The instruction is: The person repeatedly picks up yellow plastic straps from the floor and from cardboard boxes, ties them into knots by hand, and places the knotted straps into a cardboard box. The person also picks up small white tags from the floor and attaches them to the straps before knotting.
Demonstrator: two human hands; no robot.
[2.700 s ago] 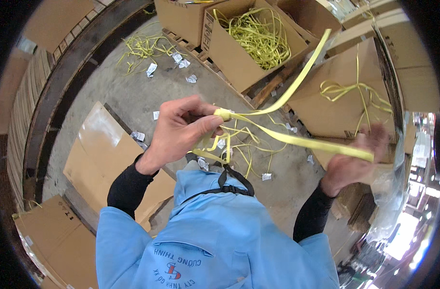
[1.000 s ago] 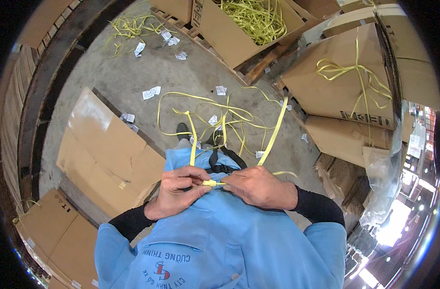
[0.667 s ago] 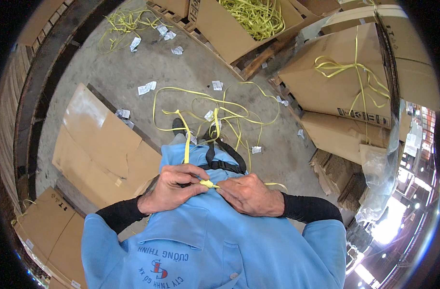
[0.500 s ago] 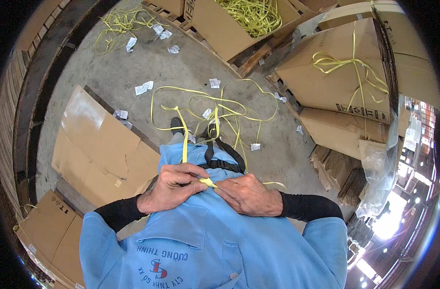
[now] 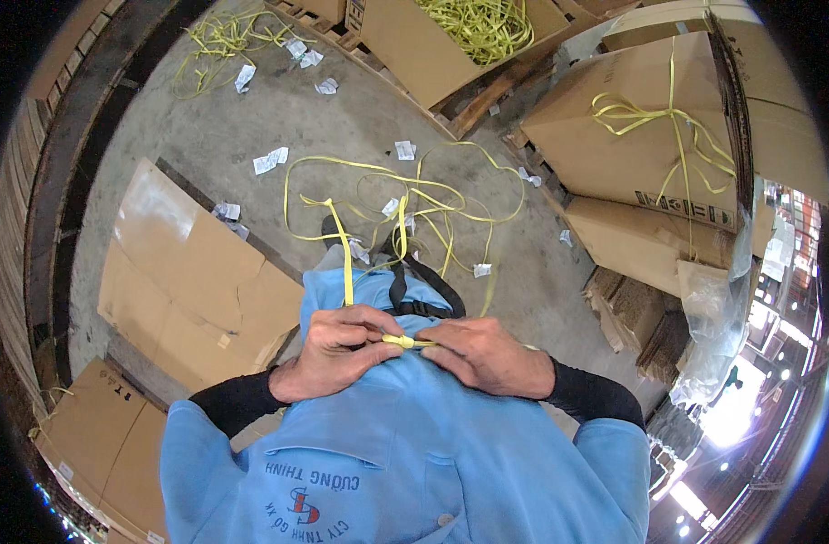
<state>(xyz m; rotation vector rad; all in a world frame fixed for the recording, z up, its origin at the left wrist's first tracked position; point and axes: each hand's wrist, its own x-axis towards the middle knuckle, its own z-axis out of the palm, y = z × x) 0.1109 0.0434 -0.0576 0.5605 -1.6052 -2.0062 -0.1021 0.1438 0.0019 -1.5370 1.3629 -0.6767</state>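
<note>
A yellow strap runs up from the loops by my feet to my hands, held in front of my blue shirt. My left hand pinches it between thumb and fingers, just left of a small knot. On the knot's other side, my right hand pinches the short yellow length coming out of it. The knot shows in the gap between my fingertips. Loose loops of the same strap spread over the floor in front of me.
A flattened cardboard sheet lies at left, with a carton nearer me. Strapped cardboard stacks stand at right on pallets. At the back, an open carton holds piled yellow strap. Paper scraps litter the concrete floor.
My hands have drawn slightly apart, the right one moving right. The knot between them now shows more fully, with a stretch of strap visible on its right.
</note>
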